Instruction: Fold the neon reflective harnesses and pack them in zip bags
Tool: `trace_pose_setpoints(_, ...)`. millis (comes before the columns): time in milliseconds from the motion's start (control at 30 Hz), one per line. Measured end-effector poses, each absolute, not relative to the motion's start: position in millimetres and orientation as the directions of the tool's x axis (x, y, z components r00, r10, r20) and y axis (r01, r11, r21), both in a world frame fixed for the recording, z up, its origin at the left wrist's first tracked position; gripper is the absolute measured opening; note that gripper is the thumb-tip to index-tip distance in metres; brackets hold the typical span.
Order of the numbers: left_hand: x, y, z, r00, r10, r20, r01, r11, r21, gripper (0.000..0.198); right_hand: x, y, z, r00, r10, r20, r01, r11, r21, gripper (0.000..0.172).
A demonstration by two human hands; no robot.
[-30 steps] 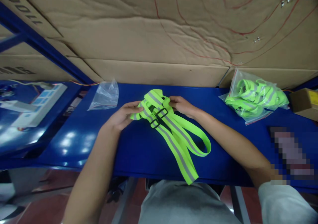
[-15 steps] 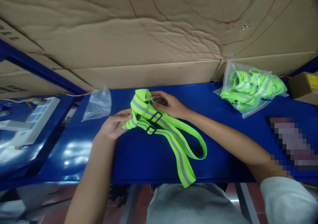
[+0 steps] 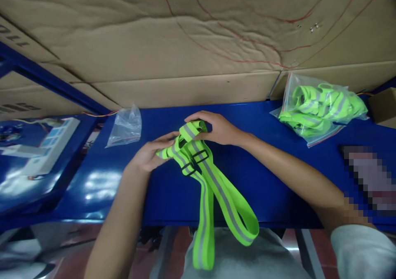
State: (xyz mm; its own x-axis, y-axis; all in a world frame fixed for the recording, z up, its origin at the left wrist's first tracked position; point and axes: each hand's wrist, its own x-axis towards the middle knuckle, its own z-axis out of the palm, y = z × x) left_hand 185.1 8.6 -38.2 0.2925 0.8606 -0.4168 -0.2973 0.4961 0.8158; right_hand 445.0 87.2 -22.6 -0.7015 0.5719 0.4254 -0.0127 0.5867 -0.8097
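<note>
A neon green reflective strap harness (image 3: 213, 188) with grey stripes and black buckles lies across the blue table (image 3: 272, 180). Its long loops hang over the front edge toward my lap. My left hand (image 3: 151, 153) pinches the left end of the folded straps. My right hand (image 3: 216, 128) curls over the top fold of the harness and grips it. Both hands sit close together at the bunched upper end.
An empty clear plastic bag (image 3: 126, 126) lies at the back left. A sealed bag of green straps (image 3: 321, 107) sits at the back right beside a small cardboard box (image 3: 383, 105). Large cardboard sheets (image 3: 198, 43) stand behind. A white power strip (image 3: 40, 151) is at the left.
The harness has been pulled toward me, and its loops now hang further over the table's front edge. My right hand has shifted onto the top fold.
</note>
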Motion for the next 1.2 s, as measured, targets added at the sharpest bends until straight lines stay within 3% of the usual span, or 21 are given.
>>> trace_pose_setpoints(267,190,9,-36,0.290,0.865,-0.410,-0.326,0.492,0.807,0.029,446,87,-25,-0.677,0.644,0.357,0.044,0.519,-0.854,0.035)
trace_pose_setpoints(567,185,11,-41,0.239,0.855,-0.461,-0.355,0.519,0.778,0.034,447,89,-30,-0.690,0.648,0.324,0.093,0.523,-0.848,0.041)
trace_pose_setpoints(667,190,9,-37,0.170,0.893,-0.416,-0.213,0.446,0.870,0.043,451,92,-34,-0.763,0.591,0.262,0.116,0.524,-0.844,0.057)
trace_pose_setpoints(800,201,2,-31,0.048,0.966,-0.254,0.118,0.247,0.962,0.050,458,97,-35,-0.848,0.506,0.155,0.161,0.526,-0.835,0.082)
trace_pose_setpoints(967,206,-1,-31,0.036,0.989,-0.140,0.287,0.124,0.950,0.049,456,106,-42,-0.794,0.597,0.114,0.194,0.427,-0.883,0.058)
trace_pose_setpoints(1200,203,1,-42,0.127,0.984,0.124,0.582,-0.175,0.794,0.048,454,108,-48,-0.777,0.609,0.159,0.221,0.499,-0.838,0.059)
